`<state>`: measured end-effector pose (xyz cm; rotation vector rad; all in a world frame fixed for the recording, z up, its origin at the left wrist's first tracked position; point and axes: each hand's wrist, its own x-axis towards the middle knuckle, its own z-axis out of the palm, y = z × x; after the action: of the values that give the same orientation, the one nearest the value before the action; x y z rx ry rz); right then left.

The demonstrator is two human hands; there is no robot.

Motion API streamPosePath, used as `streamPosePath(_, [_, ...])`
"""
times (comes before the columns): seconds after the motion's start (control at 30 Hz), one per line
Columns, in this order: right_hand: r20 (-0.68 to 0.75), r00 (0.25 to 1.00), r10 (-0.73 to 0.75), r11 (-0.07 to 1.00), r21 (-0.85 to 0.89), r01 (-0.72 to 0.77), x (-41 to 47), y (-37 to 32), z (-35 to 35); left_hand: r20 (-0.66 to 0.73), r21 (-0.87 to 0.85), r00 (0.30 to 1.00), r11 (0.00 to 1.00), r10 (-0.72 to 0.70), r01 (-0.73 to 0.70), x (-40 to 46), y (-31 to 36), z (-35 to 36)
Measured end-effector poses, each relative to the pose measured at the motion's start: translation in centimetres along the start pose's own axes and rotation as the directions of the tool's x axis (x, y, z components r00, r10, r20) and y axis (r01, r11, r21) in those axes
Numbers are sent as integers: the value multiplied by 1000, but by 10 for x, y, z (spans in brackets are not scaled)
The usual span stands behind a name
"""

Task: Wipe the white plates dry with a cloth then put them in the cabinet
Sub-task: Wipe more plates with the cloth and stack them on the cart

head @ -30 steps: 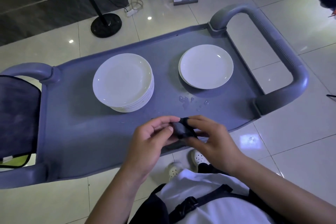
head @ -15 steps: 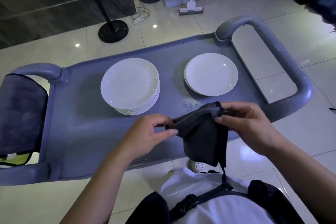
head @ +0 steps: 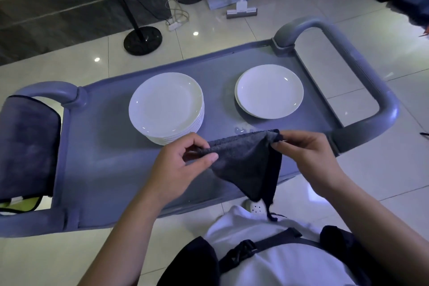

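A grey plastic service cart (head: 97, 169) stands on glossy pale floor tiles (head: 348, 30), its looped handles at the left and right ends. On its top sit a stack of white plates (head: 166, 105) at centre-left and a lower pile of white plates (head: 269, 90) to the right, the two well apart; a few water drops (head: 241, 129) lie just near of the gap between them. Above the cart's near edge, the left hand (head: 178, 167) pinches one end of a dark grey cloth (head: 246, 165) between thumb and curled fingers, and the right hand (head: 308, 158) pinches the other corner, so the cloth hangs stretched between them in a drooping triangle. A dark fabric (head: 25, 146) drapes over the left handle. Beyond the cart stand a black round stand base (head: 142, 40) and a white floor squeegee (head: 242, 10). How many plates the right pile holds cannot be made out. Bare cart surface lies left of the stack.
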<state>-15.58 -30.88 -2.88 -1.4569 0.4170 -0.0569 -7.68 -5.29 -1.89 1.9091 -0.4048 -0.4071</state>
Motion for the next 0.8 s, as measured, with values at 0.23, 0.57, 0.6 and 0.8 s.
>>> streamPosePath(0.23, [34,950,311,950,12,-312,46,31,-9,-64,-138,992,985,-112,103,38,-27,20])
streamPosePath(0.57, [-107,985,139,978,-140,-153,31,73,-9,-198,243,979,970,47,3,14,-72,52])
streamPosePath(0.6, [-97,984,148,973,-161,-162,21,79,-13,-180,255,982,967,56,-8,3,-81,55])
streamPosePath(0.8, [-116,952,284,949,-110,-297,-7,107,-19,-42,176,996,981,-80,86,-4,-112,75])
